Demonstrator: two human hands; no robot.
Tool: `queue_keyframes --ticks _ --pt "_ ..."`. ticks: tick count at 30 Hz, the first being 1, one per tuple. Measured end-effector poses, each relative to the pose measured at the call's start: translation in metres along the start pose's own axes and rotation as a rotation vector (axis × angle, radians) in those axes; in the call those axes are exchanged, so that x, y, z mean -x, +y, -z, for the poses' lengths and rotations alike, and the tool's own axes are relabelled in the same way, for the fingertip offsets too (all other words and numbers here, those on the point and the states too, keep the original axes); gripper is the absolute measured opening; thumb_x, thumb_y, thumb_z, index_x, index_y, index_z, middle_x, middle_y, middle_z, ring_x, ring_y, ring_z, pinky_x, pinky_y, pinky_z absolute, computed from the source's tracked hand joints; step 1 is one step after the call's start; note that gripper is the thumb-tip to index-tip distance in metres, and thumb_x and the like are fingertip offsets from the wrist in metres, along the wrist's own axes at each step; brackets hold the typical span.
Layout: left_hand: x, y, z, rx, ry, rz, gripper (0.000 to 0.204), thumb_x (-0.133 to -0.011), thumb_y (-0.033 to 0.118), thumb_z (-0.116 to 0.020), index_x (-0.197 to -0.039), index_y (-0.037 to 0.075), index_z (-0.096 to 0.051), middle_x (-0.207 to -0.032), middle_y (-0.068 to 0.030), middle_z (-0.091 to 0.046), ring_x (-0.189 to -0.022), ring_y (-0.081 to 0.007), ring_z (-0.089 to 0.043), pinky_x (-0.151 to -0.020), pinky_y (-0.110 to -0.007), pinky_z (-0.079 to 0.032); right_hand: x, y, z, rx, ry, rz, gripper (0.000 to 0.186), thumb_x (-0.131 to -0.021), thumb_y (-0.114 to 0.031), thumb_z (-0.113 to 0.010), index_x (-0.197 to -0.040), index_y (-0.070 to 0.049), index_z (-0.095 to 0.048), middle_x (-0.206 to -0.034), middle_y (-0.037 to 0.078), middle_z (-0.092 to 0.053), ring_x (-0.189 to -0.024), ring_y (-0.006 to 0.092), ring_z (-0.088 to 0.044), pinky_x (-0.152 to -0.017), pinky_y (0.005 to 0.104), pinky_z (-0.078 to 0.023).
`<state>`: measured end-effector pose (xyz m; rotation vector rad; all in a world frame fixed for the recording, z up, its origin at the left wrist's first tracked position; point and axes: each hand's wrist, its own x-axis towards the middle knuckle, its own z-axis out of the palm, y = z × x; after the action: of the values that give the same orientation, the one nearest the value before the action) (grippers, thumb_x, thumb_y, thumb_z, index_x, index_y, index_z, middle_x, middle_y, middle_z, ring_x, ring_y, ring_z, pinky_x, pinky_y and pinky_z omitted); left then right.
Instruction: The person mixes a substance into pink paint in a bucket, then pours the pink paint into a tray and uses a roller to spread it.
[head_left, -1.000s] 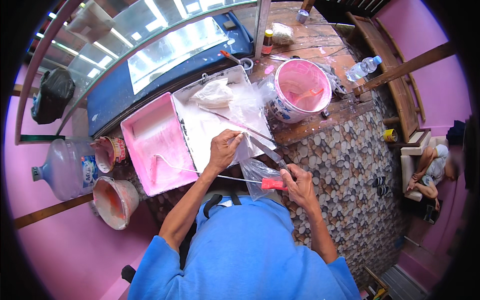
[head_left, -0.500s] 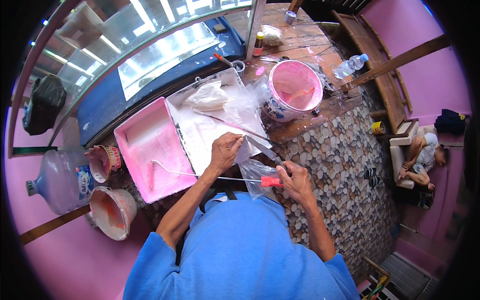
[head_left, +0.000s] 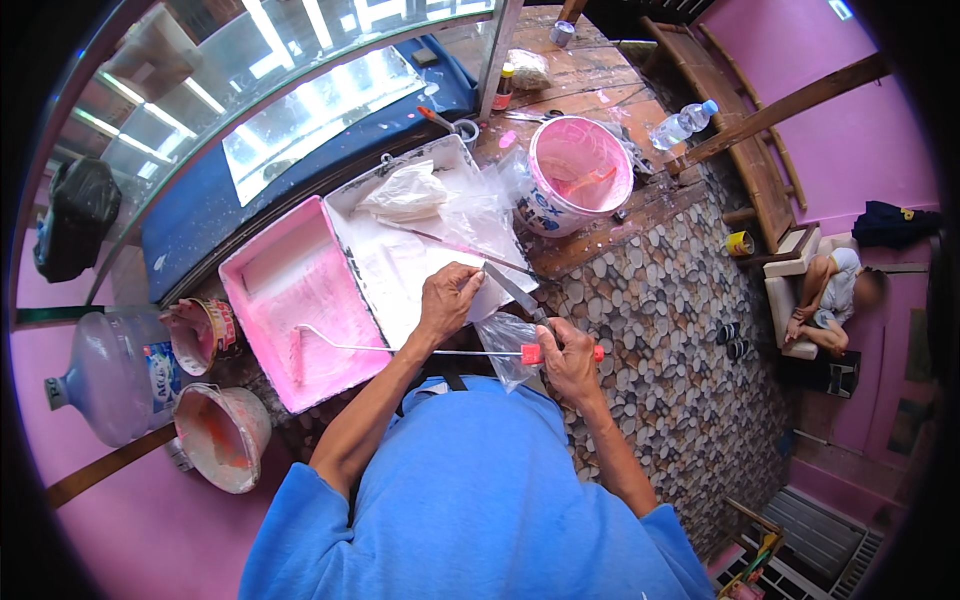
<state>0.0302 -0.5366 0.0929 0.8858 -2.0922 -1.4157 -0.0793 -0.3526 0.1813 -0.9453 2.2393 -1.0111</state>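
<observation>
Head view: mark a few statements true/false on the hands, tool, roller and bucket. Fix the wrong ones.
1. The right hand holds a bladed tool. True.
2. The person's shirt is red. False: it is blue.
3. A blue-capped clear bottle is to the right of the paint bucket. True.
4. The roller head is in that bucket. False: it is in the pink tray.
5. The left hand is at the blade's tip end. True.
</observation>
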Motion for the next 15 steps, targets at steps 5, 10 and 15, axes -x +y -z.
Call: queue_keyframes --ticks 5,10,15 --pt "0.001 0.005 0.007 0.022 0.040 0.037 0.020 -0.089 0.016 -0.063 -0.093 -0.002 -0.070 -0.084 -0.0132 -0.068 -0.078 -0.0201 -0.066 -0.070 -0.031 -0.050 0.006 -0.008 -0.022 -0.108 0.056 -0.016 0.022 -0.092 -0.021 -0.058 -0.088 0.000 -0.062 -0.059 0.013 -0.056 -0.053 0.0189 -0.057 -0.053 0.0358 -0.044" --pt "-0.007 0.008 0.018 0.015 0.101 0.002 0.020 -0.088 0.016 -0.063 -0.093 -0.002 -0.070 -0.086 -0.0131 -0.069 -0.077 -0.0199 -0.066 -0.072 -0.030 -0.050 0.002 -0.016 -0.049 -0.197 0.185 -0.040 0.025 -0.094 -0.021 -0.055 -0.082 0.001 -0.061 -0.057 0.007 -0.055 -0.051 0.0146 -0.053 -0.051 0.0347 -0.042" --pt "0.027 0.000 -0.002 0.060 0.033 0.009 0.017 -0.085 0.015 -0.063 -0.091 -0.001 -0.070 -0.085 -0.0145 -0.068 -0.076 -0.0226 -0.067 -0.071 -0.031 -0.051 -0.052 -0.047 -0.010 -0.418 0.478 -0.022 0.031 -0.099 -0.026 -0.049 -0.078 -0.004 -0.057 -0.056 -0.002 -0.049 -0.044 0.0044 -0.042 -0.040 0.0221 -0.033"
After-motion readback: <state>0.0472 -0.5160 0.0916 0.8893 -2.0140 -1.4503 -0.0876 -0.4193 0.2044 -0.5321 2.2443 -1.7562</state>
